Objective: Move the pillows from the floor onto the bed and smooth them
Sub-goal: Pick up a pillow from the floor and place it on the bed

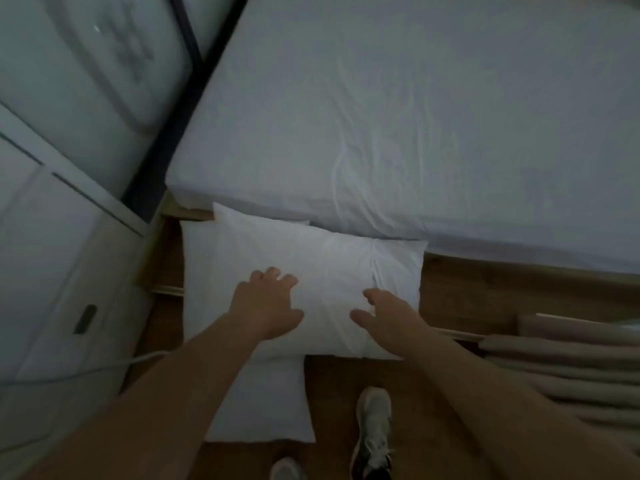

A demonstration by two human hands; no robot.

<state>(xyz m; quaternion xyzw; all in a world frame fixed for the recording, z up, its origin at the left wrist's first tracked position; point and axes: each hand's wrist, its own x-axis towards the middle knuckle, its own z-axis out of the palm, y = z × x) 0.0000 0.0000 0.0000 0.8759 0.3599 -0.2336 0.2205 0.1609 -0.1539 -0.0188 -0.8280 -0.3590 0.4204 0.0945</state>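
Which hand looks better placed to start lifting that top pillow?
Probably the left hand: it lies spread over the top pillow near its middle. The right hand sits nearer the pillow's end.

Pillows [311, 258] on floor [485, 289] beside bed [415, 116]

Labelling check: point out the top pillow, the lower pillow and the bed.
top pillow [322, 258]: head view, middle of its upper face.
lower pillow [263, 403]: head view, the end sticking out below the top one.
bed [433, 116]: head view, bare sheet on top.
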